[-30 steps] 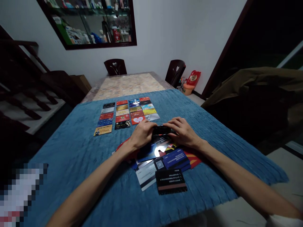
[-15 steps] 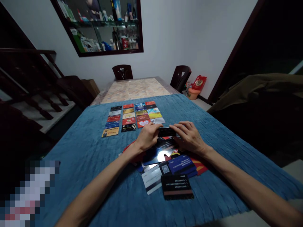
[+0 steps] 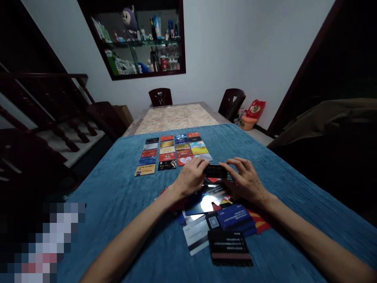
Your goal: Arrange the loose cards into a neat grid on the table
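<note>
Between my two hands a black card (image 3: 216, 171) is held up, slightly tilted, over a loose heap of cards. My left hand (image 3: 192, 175) pinches its left end, and my right hand (image 3: 247, 181) grips the right end with thumb and fingers. Below them in the heap lie a shiny dark card (image 3: 196, 202) reflecting a bright light, a blue card (image 3: 235, 217), a silver-white card (image 3: 196, 235) and a black card with a brown stripe (image 3: 230, 248). Beyond my hands, several cards are laid out in columns, among them a gold card (image 3: 145, 169) and a black card (image 3: 167, 164).
A blue cloth (image 3: 118, 204) covers the near part of the table, whose patterned far end (image 3: 176, 117) is uncovered. Dark wooden chairs (image 3: 231, 104) stand around it. An orange tub (image 3: 247, 123) sits on the floor at the right. A shelf niche (image 3: 147, 41) is set in the wall.
The whole view has shifted, so everything sits a little lower and further right. Both hands keep hold of the black card, with little visible movement over the heap.
</note>
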Motion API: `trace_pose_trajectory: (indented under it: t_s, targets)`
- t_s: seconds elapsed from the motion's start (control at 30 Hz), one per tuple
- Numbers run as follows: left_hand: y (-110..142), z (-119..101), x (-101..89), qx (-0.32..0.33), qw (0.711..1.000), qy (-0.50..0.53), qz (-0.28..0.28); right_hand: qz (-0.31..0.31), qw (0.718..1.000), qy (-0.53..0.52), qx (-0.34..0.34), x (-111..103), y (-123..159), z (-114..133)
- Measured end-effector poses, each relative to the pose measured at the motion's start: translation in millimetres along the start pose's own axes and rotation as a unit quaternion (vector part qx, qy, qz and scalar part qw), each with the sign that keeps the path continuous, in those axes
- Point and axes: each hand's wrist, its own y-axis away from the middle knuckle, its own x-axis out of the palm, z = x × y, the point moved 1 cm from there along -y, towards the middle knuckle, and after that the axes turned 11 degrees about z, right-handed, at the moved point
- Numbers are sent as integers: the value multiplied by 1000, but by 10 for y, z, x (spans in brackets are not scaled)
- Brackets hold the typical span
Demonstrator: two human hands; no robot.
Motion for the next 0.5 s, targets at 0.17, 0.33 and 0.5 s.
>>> trace_pose_trajectory:
  t_s: [0.17, 0.33, 0.5]
  targets:
    - [30, 19, -14, 7, 997, -71, -14, -1, 1000, 11, -15, 9, -37, 2]
    - [113, 92, -63, 31, 983, -178, -6, 6, 999, 11, -50, 5, -180, -10]
    - [218, 244, -160, 17, 977, -211, 0, 1, 995, 13, -94, 38, -468, -18]
